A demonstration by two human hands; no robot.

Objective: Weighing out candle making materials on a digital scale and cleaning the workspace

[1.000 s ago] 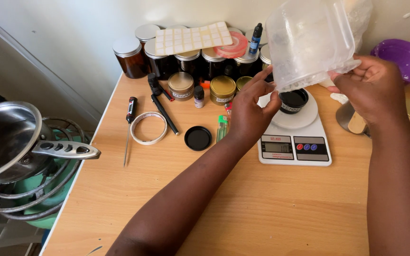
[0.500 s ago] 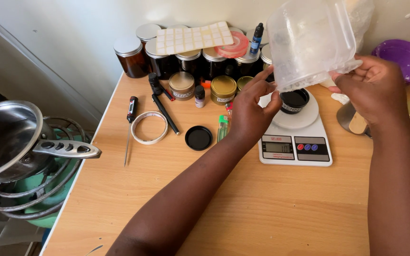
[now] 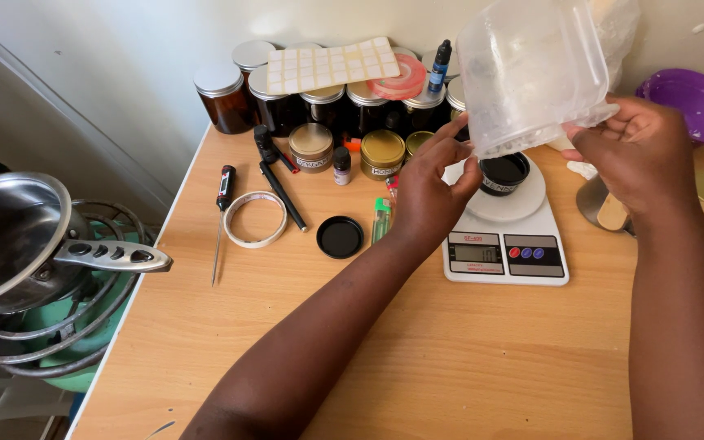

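Both hands grip one clear plastic tub [image 3: 531, 69] — cloudy, with whitish residue inside — tipped mouth-down above a small black jar [image 3: 504, 173] on the white kitchen scale [image 3: 505, 236]. The left hand [image 3: 429, 191] closes fingers on its lower rim; the right hand [image 3: 633, 155] clasps the opposite edge. On the wooden table [image 3: 417, 350] lie one black lid [image 3: 341, 237], one tape ring [image 3: 255, 219] and one probe thermometer [image 3: 222, 212] — three gold tins behind.

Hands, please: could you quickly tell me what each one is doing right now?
Left hand: gripping the near rim of the tilted clear tub above the scale.
Right hand: gripping the tub's other side.
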